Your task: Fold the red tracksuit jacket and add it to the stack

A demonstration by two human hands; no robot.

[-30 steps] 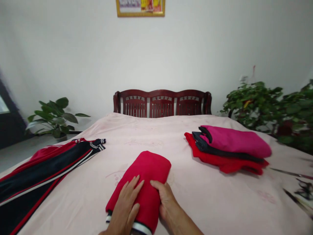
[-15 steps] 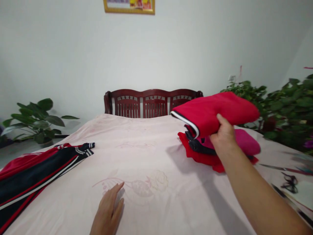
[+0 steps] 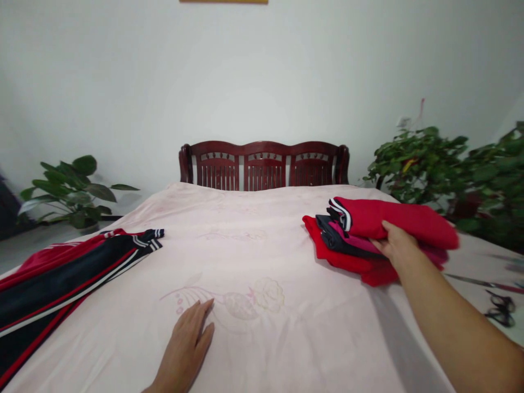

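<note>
My right hand [image 3: 396, 244] grips the near edge of a folded red garment [image 3: 405, 219] with a black-and-white striped cuff. That garment lies on top of a stack of folded clothes [image 3: 347, 252] at the right of the bed: pink, dark navy and red layers show beneath it. Flat on the pale pink bedsheet [image 3: 262, 305] near the front rests my left hand [image 3: 188, 343], fingers spread, holding nothing. At the left edge lies an unfolded red and navy striped garment [image 3: 61, 278].
A dark wooden headboard [image 3: 264, 166] stands at the far end against a white wall. Potted plants stand at left [image 3: 71, 191] and right [image 3: 450, 174]. Black scissors [image 3: 499, 311] lie on the sheet at the far right.
My right hand has lowered the folded red garment from the air onto the stack of clothes. The left hand has stayed flat on the sheet.
</note>
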